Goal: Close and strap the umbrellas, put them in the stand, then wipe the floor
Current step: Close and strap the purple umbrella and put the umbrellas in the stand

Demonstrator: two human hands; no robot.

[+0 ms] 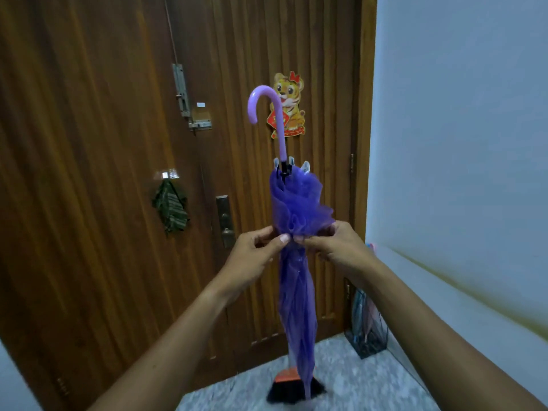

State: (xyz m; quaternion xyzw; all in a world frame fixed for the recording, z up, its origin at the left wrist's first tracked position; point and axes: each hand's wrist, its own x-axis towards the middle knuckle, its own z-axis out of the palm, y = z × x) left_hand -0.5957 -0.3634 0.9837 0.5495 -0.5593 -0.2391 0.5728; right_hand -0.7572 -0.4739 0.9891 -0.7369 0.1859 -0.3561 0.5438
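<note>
A closed purple umbrella [296, 292] stands upright in front of me, its lilac hooked handle [268, 105] at the top and its tip near the floor. The fabric bunches out loosely above my hands. My left hand [255, 256] and my right hand [335, 247] meet at the umbrella's waist, fingertips pinched on the fabric there. The strap itself is hidden by my fingers. A wire umbrella stand [369, 327] sits in the corner at lower right with another umbrella inside.
A brown wooden door [103, 173] fills the background, with a tiger sticker [289, 105], a bolt, a handle and a hanging green cloth [171, 206]. A broom head [286, 387] lies on the speckled floor behind the umbrella's tip. A pale wall runs on the right.
</note>
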